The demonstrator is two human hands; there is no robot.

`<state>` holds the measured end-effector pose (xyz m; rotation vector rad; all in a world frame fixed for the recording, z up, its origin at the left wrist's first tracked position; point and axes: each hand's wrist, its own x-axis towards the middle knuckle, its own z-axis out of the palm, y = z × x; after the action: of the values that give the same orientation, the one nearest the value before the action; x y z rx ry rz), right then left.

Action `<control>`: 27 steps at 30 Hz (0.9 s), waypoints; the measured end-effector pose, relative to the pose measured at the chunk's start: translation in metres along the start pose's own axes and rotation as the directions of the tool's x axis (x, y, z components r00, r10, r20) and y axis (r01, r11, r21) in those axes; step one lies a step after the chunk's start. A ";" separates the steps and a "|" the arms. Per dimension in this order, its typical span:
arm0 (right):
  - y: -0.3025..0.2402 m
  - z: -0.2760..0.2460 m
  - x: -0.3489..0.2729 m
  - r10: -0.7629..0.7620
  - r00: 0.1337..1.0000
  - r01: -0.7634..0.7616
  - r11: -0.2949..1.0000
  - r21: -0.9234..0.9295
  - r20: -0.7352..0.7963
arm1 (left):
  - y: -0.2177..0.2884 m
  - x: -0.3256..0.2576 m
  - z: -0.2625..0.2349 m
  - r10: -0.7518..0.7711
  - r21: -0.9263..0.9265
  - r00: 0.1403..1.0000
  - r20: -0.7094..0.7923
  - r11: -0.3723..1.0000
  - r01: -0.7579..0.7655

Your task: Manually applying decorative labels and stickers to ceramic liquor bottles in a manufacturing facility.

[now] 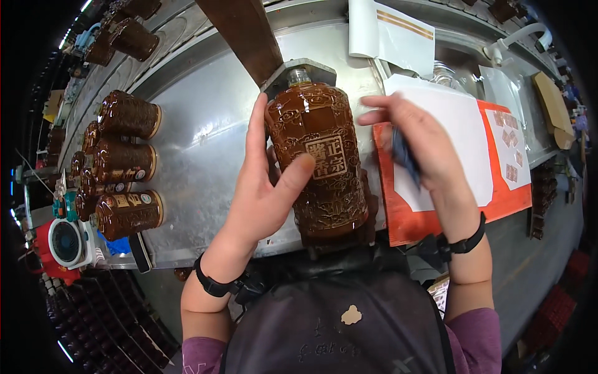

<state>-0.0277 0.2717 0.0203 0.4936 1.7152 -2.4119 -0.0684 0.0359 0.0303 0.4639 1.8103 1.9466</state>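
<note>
A large brown embossed glass bottle lies on a dark brown rest in front of me, its clear neck pointing away and meeting a grey angled metal bracket. My left hand grips the bottle's left side, thumb across its front and fingers along the edge. Just right of the bottle, apart from it, hovers my right hand, slightly blurred. A small dark blue thing is held against its palm; its kind I cannot make out. Under that hand are white sheets on an orange-red board.
Several similar brown bottles lie at the left of the metal table. A small fan stands at the left edge. A brown beam runs away from the bracket. A sheet with small labels lies on the board's right.
</note>
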 end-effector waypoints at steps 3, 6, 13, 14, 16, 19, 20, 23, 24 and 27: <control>-0.027 -0.014 -0.002 -0.109 0.987 0.095 0.989 -0.115 -0.121 | -0.002 0.000 0.002 0.043 0.015 0.998 0.045 0.999 -0.044; -0.035 0.020 -0.018 -0.272 0.960 0.281 0.921 -0.269 0.072 | -0.010 -0.001 -0.002 0.074 0.064 0.997 0.019 0.995 -0.075; -0.052 0.035 -0.010 -0.495 0.860 0.442 0.605 -0.662 0.122 | -0.013 0.000 -0.002 0.081 0.126 0.996 0.020 0.989 -0.083; -0.055 0.037 -0.014 -0.490 0.862 0.444 0.601 -0.665 0.132 | -0.014 0.000 -0.002 0.083 0.120 0.996 0.010 0.989 -0.084; -0.061 0.044 -0.022 -0.398 0.785 0.612 0.379 -0.694 0.475 | -0.015 -0.001 -0.004 0.072 0.165 0.997 0.011 0.984 -0.073; -0.067 0.038 -0.014 -0.480 0.834 0.493 0.427 -0.758 0.273 | -0.019 -0.001 -0.004 0.091 0.186 0.996 0.000 0.978 -0.089; -0.072 0.039 -0.016 -0.518 0.820 0.485 0.404 -0.776 0.243 | -0.019 0.000 -0.004 0.095 0.180 0.995 0.000 0.979 -0.094; -0.062 0.049 -0.018 -0.449 0.753 0.637 0.316 -0.703 0.481 | -0.022 -0.005 -0.009 0.091 0.146 0.996 0.010 0.985 -0.091; -0.059 0.049 -0.016 -0.475 0.735 0.647 0.276 -0.711 0.484 | -0.021 -0.007 -0.009 0.074 0.141 0.997 0.036 0.987 -0.079; -0.059 0.048 -0.024 -0.494 0.606 0.702 -0.036 -0.711 0.624 | -0.018 -0.014 -0.011 0.079 0.254 0.992 0.096 0.962 -0.101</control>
<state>-0.0311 0.2451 0.0950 -0.8669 3.2040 -0.9437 -0.0608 0.0197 0.0117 0.7142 2.0278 1.7241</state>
